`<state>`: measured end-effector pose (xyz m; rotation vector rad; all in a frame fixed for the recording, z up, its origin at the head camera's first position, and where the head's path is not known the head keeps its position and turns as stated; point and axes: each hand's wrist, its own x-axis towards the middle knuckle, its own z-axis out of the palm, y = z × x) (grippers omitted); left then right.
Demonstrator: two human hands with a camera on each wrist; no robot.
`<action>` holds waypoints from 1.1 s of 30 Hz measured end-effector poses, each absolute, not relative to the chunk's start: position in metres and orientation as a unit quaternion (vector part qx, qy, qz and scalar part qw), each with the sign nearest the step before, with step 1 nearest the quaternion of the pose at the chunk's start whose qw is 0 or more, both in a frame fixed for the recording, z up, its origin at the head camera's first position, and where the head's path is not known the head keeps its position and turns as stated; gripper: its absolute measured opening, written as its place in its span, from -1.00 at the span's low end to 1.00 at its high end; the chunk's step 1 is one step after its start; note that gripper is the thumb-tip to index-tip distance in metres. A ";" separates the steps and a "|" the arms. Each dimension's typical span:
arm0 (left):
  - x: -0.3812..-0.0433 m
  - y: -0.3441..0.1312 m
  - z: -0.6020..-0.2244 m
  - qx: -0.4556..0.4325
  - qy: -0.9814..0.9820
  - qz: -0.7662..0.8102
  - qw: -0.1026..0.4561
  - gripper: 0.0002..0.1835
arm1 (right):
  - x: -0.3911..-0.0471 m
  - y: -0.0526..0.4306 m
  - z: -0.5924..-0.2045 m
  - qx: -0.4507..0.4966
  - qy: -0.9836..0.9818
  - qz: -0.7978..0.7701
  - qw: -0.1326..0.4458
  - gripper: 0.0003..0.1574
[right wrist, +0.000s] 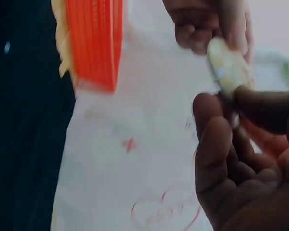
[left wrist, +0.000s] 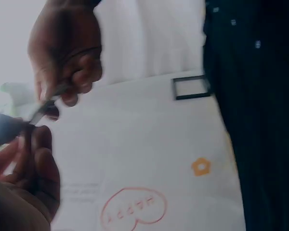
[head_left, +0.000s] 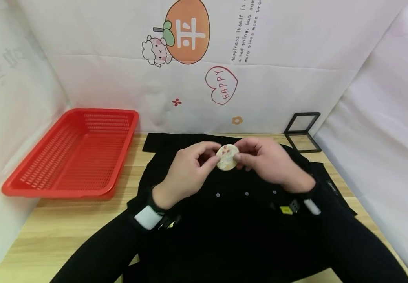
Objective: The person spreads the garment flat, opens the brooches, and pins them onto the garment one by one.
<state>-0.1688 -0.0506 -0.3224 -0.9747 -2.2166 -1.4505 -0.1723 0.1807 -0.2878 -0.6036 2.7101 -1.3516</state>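
Observation:
Between both hands is a small round disc [head_left: 227,157] with a cream face and a reddish and pale print. My left hand [head_left: 189,169] pinches its left edge between thumb and fingers. At its right edge, my right hand [head_left: 269,161] pinches it the same way, the thumb over the printed face. Seen from the right wrist, the disc [right wrist: 227,67] is tilted and blurred; the left wrist view shows it nearly edge-on. Below the hands a black buttoned shirt [head_left: 239,236] lies spread out, partly hidden by my forearms.
A red plastic basket [head_left: 94,161] stands at the left on the wooden table [head_left: 48,236]. At the back right is a black hinged frame [head_left: 302,151] beside the shirt. A white printed cloth [head_left: 278,90] hangs behind, with white cloth at both sides.

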 end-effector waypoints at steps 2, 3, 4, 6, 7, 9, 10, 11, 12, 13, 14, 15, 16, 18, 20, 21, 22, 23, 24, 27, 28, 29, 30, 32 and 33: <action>-0.181 -0.039 -0.325 -0.360 -0.768 -0.507 0.151 -0.72 | -0.190 0.200 -0.288 -0.179 0.873 -0.452 0.045 -0.76; -0.188 -0.033 -0.327 -0.369 -0.773 -0.495 0.149 -0.68 | -0.200 0.211 -0.288 -0.168 0.868 -0.464 0.054 -0.73; -0.193 -0.027 -0.329 -0.377 -0.782 -0.474 0.147 -0.65 | -0.209 0.223 -0.289 -0.152 0.862 -0.479 0.062 -0.71; -0.204 -0.016 -0.331 -0.390 -0.814 -0.409 0.135 -0.59 | -0.229 0.250 -0.294 -0.112 0.841 -0.523 0.084 -0.69; -0.210 -0.010 -0.333 -0.396 -0.833 -0.364 0.128 -0.57 | -0.238 0.265 -0.296 -0.088 0.829 -0.544 0.099 -0.69; -0.221 0.004 -0.338 -0.407 -0.868 -0.266 0.104 -0.54 | -0.254 0.294 -0.305 -0.031 0.799 -0.585 0.134 -0.70; -0.227 0.011 -0.342 -0.412 -0.879 -0.221 0.089 -0.53 | -0.261 0.308 -0.310 -0.005 0.787 -0.598 0.150 -0.69; -0.232 0.019 -0.346 -0.418 -0.887 -0.182 0.073 -0.53 | -0.266 0.321 -0.316 0.019 0.778 -0.605 0.167 -0.67; -0.238 0.027 -0.351 -0.422 -0.893 -0.147 0.058 -0.52 | -0.272 0.332 -0.322 0.041 0.774 -0.606 0.180 -0.66; -0.244 0.035 -0.356 -0.425 -0.896 -0.120 0.042 -0.52 | -0.276 0.343 -0.328 0.059 0.768 -0.607 0.195 -0.65; -0.251 0.043 -0.363 -0.428 -0.898 -0.101 0.025 -0.52 | -0.280 0.352 -0.335 0.076 0.764 -0.606 0.207 -0.66; -0.256 0.051 -0.369 -0.427 -0.900 -0.088 0.003 -0.50 | -0.283 0.360 -0.341 0.091 0.758 -0.607 0.222 -0.69; -0.262 0.059 -0.374 -0.426 -0.900 -0.084 -0.024 -0.48 | -0.286 0.367 -0.346 0.106 0.749 -0.610 0.236 -0.75; -0.274 0.075 -0.386 -0.422 -0.899 -0.091 -0.075 -0.43 | -0.291 0.378 -0.357 0.133 0.732 -0.616 0.260 -0.88; -0.284 0.091 -0.394 -0.412 -0.894 -0.125 -0.122 -0.42 | -0.296 0.385 -0.366 0.158 0.714 -0.624 0.276 -0.94; -0.288 0.098 -0.397 -0.405 -0.892 -0.144 -0.139 -0.43 | -0.298 0.388 -0.371 0.170 0.707 -0.627 0.280 -0.93; -0.293 0.105 -0.400 -0.400 -0.890 -0.160 -0.147 -0.46 | -0.301 0.390 -0.375 0.177 0.703 -0.627 0.284 -0.93; -0.297 0.112 -0.404 -0.395 -0.890 -0.174 -0.151 -0.50 | -0.303 0.392 -0.379 0.180 0.706 -0.623 0.285 -0.93; -0.300 0.119 -0.406 -0.388 -0.889 -0.187 -0.155 -0.54 | -0.305 0.393 -0.383 0.181 0.710 -0.617 0.287 -0.93; -0.308 0.139 -0.414 -0.370 -0.893 -0.200 -0.160 -0.65 | -0.311 0.397 -0.392 0.167 0.732 -0.589 0.299 -0.90; -0.310 0.144 -0.416 -0.363 -0.896 -0.199 -0.165 -0.69 | -0.312 0.398 -0.394 0.158 0.739 -0.579 0.306 -0.87; -0.312 0.150 -0.418 -0.356 -0.898 -0.196 -0.168 -0.71 | -0.314 0.398 -0.397 0.153 0.745 -0.569 0.311 -0.83; -0.314 0.155 -0.420 -0.350 -0.901 -0.191 -0.169 -0.75 | -0.316 0.399 -0.399 0.144 0.752 -0.560 0.318 -0.78; -0.319 0.165 -0.425 -0.344 -0.907 -0.170 -0.172 -0.82 | -0.318 0.400 -0.402 0.130 0.760 -0.545 0.330 -0.68; -0.321 0.170 -0.428 -0.340 -0.911 -0.158 -0.171 -0.84 | -0.319 0.401 -0.403 0.128 0.761 -0.541 0.334 -0.66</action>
